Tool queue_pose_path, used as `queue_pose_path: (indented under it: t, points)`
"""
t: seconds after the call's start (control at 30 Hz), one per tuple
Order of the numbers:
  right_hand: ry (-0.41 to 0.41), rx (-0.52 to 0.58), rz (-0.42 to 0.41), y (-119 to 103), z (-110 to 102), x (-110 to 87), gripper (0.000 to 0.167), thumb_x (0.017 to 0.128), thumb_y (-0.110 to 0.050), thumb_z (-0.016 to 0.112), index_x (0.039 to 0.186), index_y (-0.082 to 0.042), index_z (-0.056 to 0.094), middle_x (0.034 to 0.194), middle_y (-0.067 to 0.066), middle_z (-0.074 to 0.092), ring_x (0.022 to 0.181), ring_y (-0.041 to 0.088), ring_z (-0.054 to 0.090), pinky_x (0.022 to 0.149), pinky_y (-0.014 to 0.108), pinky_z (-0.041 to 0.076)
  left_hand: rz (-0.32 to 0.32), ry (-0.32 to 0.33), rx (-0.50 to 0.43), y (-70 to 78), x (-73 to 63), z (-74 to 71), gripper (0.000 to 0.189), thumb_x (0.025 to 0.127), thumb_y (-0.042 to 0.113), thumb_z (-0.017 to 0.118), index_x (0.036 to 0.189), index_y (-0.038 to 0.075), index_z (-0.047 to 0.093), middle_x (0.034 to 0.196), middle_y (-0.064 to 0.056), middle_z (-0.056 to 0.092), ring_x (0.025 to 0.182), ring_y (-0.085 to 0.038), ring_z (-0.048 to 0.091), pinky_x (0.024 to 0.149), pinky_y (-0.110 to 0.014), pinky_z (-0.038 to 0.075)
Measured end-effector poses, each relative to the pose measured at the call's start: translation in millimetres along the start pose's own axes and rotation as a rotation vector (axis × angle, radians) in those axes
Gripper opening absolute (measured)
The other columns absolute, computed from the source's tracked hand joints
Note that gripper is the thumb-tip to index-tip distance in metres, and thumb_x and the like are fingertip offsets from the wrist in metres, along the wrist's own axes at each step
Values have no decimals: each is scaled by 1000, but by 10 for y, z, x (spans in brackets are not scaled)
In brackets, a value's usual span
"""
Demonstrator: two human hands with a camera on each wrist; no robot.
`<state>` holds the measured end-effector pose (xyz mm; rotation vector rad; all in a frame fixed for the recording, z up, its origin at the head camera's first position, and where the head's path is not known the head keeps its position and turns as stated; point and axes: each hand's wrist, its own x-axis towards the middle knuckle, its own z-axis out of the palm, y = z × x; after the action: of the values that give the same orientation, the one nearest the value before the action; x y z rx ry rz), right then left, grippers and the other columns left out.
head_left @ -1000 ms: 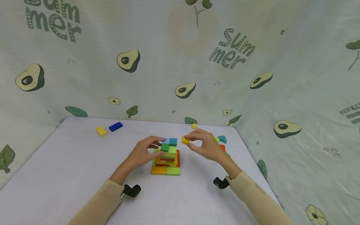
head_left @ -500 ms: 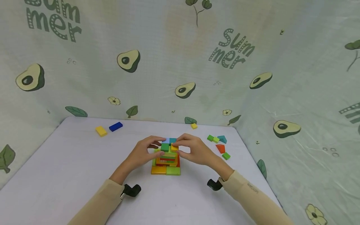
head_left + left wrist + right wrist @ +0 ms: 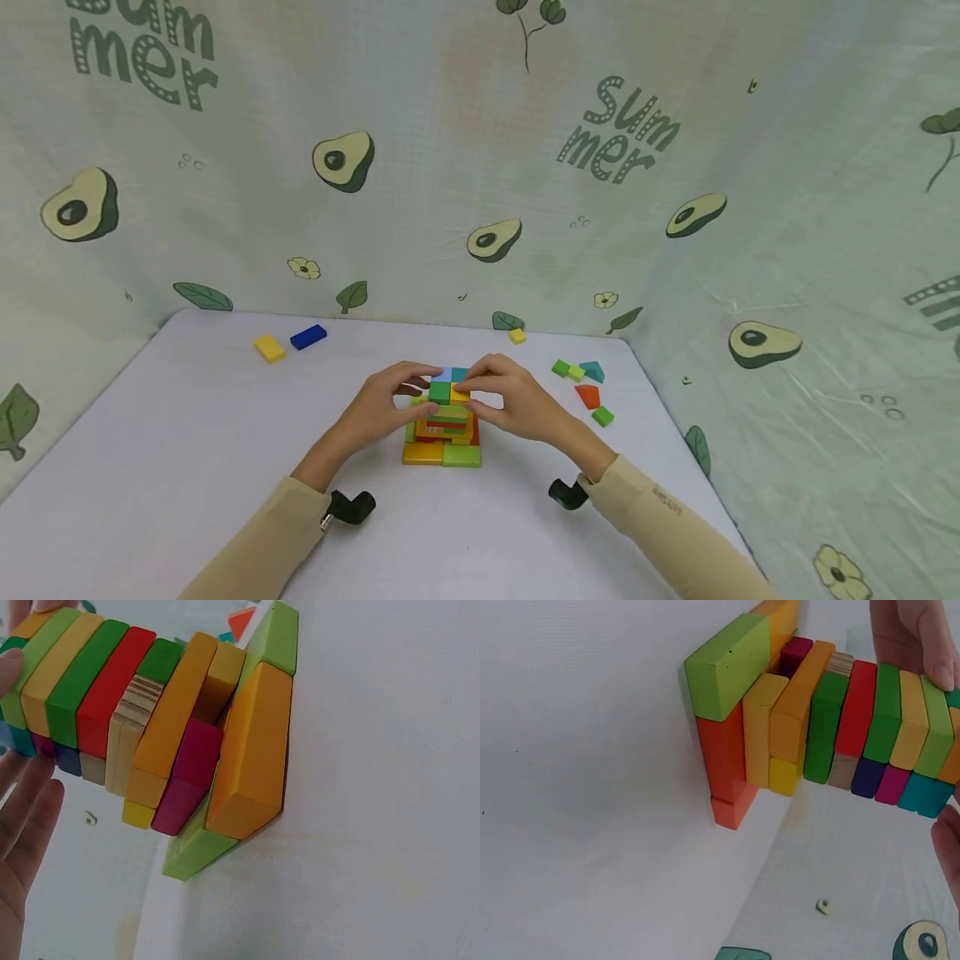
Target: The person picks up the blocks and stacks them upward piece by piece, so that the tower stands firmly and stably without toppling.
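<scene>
A tower of coloured wooden blocks (image 3: 447, 423) stands mid-table on a wider base of orange, lime and red pieces. My left hand (image 3: 381, 410) holds the tower near its top, thumb at the front and fingers behind. Between the right hand's (image 3: 517, 402) thumb and fingertips is a yellow-orange block (image 3: 461, 391), pinched at the tower's top beside a green block (image 3: 439, 392). Light blue and teal blocks (image 3: 461, 374) sit behind these two. In the left wrist view, several thin layers (image 3: 67, 686) show stacked above the base.
At the back left lie a yellow block (image 3: 270, 349) and a blue block (image 3: 308, 337). Another yellow block (image 3: 517, 336) is near the back edge. To the right are a teal triangle (image 3: 592, 371), an orange-red piece (image 3: 588, 396) and several small green blocks (image 3: 602, 416).
My right hand has brought the yellow-orange block leftward onto the tower's top, then slid it slightly left against the green block. The left hand has stayed in place.
</scene>
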<state>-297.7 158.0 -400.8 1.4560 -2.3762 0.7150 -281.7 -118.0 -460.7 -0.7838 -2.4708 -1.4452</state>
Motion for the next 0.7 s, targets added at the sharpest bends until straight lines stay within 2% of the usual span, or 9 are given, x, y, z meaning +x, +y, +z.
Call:
queue_pose_path:
  t: [0.13, 0.23, 0.37, 0.5, 0.63, 0.7]
  points:
    - [-9, 7, 17, 7, -22, -10, 30, 96, -16, 81, 126, -12, 79, 123, 2, 66, 116, 16, 60, 97, 27, 57, 2, 1, 2, -2, 5, 0, 51, 94, 30, 85, 141, 22, 66, 139, 1, 67, 117, -20, 70, 101, -40, 59]
    - [11, 26, 42, 60, -79, -37, 34, 97, -17, 80, 130, -13, 76, 127, 2, 67, 121, 17, 60, 101, 34, 57, -3, -3, -6, 3, 15, 6, 51, 94, 31, 84, 141, 23, 66, 138, 2, 67, 117, -19, 70, 102, -40, 59]
    - [57, 29, 112, 289, -189, -70, 36, 97, -14, 79, 133, -12, 73, 129, 2, 68, 123, 20, 62, 105, 43, 56, -14, -6, -12, 26, 22, 12, 52, 94, 32, 85, 142, 25, 66, 139, 2, 67, 118, -20, 70, 102, -43, 59]
    - [32, -35, 251, 706, -209, -122, 41, 98, -11, 77, 139, -11, 69, 133, 6, 67, 124, 26, 63, 106, 48, 56, -25, -2, -9, 35, 12, 10, 52, 93, 29, 85, 142, 25, 66, 140, 2, 67, 119, -23, 70, 103, -46, 59]
    - [-85, -83, 431, 1100, -150, -177, 52, 100, -11, 75, 149, -9, 60, 144, 14, 62, 132, 34, 61, 110, 54, 52, -27, -2, -3, 25, -2, 15, 52, 94, 28, 85, 142, 26, 66, 140, 2, 66, 119, -22, 70, 103, -43, 59]
    - [-134, -69, 512, 1252, -118, -184, 55, 101, -12, 73, 153, -8, 55, 150, 17, 58, 138, 38, 56, 115, 57, 47, -25, 0, -1, 19, -4, 17, 52, 93, 29, 85, 142, 26, 66, 140, 3, 66, 118, -20, 70, 102, -41, 59]
